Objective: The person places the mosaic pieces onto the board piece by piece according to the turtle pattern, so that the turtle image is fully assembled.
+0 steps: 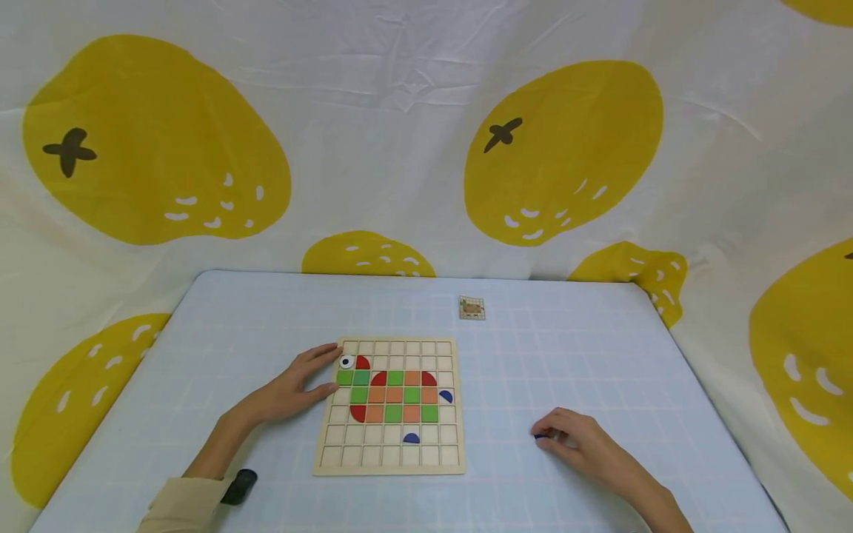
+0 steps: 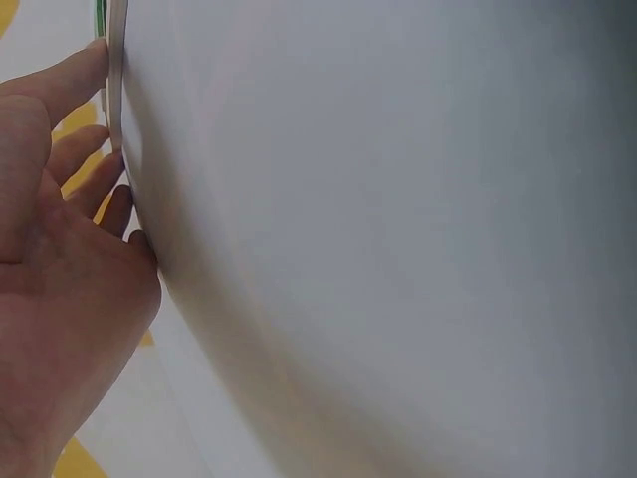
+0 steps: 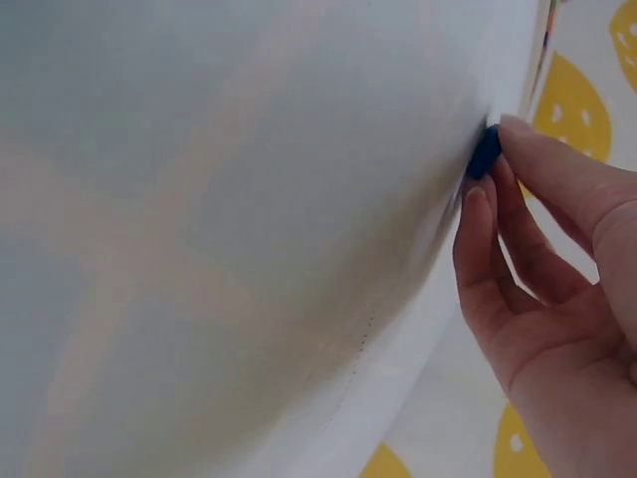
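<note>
A wooden grid board (image 1: 333,459) lies on the table, with green, orange, red and blue tiles in its cells. The tiles form a turtle-like figure with a round eye tile (image 1: 346,362) at the upper left. One blue half-round tile (image 1: 412,438) lies low on the board and another blue tile (image 1: 446,397) at its right side. My left hand (image 1: 293,386) touches the board's left edge with fingers and thumb spread. Right of the board, my right hand (image 1: 578,441) pinches a small blue tile (image 3: 485,152) between thumb and fingertips, close over the tablecloth.
A small pattern card (image 1: 472,308) lies behind the board, toward the table's far edge. The table bears a pale blue checked cloth (image 1: 566,348). Behind it hangs a white curtain (image 1: 380,148) printed with yellow fruit. A dark band (image 1: 240,487) is on the left wrist.
</note>
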`<act>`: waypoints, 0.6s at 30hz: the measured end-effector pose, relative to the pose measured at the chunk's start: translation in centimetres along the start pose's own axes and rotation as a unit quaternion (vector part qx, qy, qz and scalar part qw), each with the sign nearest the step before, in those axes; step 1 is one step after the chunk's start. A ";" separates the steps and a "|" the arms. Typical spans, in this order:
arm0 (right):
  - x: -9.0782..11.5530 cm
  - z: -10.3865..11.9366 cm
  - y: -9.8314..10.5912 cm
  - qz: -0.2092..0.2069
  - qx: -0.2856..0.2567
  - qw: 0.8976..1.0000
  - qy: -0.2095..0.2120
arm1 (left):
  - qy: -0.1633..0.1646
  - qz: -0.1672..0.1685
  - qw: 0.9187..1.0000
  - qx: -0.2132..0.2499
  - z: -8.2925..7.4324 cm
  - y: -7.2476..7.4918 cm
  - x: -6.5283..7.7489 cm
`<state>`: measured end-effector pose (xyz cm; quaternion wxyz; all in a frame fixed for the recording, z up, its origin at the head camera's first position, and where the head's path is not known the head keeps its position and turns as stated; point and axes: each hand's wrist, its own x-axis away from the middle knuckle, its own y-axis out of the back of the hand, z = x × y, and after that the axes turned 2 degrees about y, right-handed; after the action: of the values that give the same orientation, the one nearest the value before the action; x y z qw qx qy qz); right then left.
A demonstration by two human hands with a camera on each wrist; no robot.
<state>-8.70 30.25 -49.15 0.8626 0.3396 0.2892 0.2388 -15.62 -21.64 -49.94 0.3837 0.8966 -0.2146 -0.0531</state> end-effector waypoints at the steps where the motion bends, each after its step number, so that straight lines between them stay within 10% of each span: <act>1: 0.0 0.0 0.1 0.000 0.005 1.000 -0.002 | 0.000 0.000 1.000 -0.001 0.0 0.0 0.0; 18: -2.2 0.4 0.0 0.048 -0.005 0.998 -0.050 | 0.001 0.003 1.000 0.002 -0.2 0.1 0.1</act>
<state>-9.98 28.78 -48.14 0.8650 0.3606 0.2282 0.2640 -15.53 -21.60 -49.69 0.3825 0.8967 -0.2171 -0.0501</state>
